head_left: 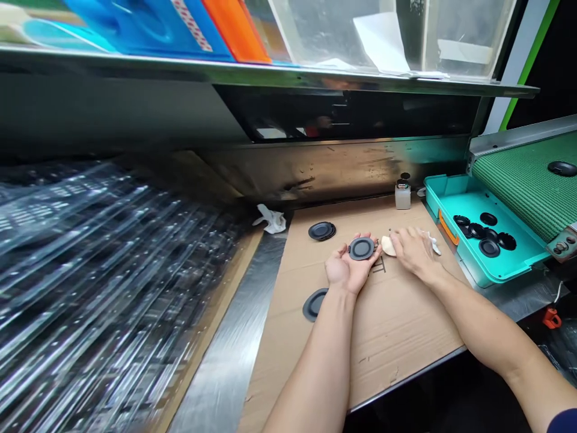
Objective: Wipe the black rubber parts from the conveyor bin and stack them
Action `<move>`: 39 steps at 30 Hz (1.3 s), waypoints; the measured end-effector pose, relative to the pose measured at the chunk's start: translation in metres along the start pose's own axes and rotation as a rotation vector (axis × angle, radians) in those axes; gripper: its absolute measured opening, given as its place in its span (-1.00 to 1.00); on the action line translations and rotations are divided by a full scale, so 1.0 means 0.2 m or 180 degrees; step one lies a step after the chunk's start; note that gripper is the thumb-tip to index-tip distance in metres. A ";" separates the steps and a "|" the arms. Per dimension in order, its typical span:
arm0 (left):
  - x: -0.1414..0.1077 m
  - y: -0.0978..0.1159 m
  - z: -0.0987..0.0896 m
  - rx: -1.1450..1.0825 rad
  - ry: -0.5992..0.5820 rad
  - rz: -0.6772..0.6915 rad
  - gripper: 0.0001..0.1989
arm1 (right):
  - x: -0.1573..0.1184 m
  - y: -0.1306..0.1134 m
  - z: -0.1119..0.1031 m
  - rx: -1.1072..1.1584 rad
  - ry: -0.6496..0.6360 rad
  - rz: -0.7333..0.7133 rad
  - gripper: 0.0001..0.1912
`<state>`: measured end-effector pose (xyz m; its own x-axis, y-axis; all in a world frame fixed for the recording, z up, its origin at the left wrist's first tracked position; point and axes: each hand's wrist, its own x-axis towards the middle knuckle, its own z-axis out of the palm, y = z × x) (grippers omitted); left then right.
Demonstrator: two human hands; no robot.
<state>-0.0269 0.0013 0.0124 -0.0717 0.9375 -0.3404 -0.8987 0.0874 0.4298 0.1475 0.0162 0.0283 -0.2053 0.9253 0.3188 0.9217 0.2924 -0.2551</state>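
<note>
The work looked partway through, though I couldn't tell finished discs from unfinished. Clear plastic [103, 288] lay blurred at the frame's left. Toward the middle, dark discs [321, 230] sat on cardboard [396, 337]; the left hand [349, 273] gripped a held disc [361, 248] between thumb and fingers. Right of centre, the right hand's [413, 251] bent fingers covered a pale pad [387, 246], grip unclear. At the right, a teal bin [518, 264] contained several black discs [489, 247]; a green belt [518, 174] bore one.

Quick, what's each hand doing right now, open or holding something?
Left hand: palm up, holding a black disc.
Right hand: fingers on a cream pad; grip unclear.
</note>
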 end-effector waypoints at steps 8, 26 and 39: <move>0.01 -0.01 0.01 0.0119 0.0018 0.0011 -0.70 | 0.06 0.14 -0.08 -0.0433 -0.0407 0.0736 -0.67; -0.01 -0.19 0.01 0.0923 -0.0316 0.0746 -0.79 | -0.06 -0.13 0.03 0.0833 -0.0615 -0.0810 -0.82; -0.06 -0.05 0.06 0.0865 -0.0283 -0.0135 -0.62 | 0.04 0.01 -0.02 0.1727 0.0162 -0.0070 -0.78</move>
<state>-0.0126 -0.0071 0.0217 0.0125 0.9559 -0.2933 -0.7504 0.2029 0.6291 0.1491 0.0223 0.0347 -0.1941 0.9086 0.3698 0.6124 0.4067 -0.6779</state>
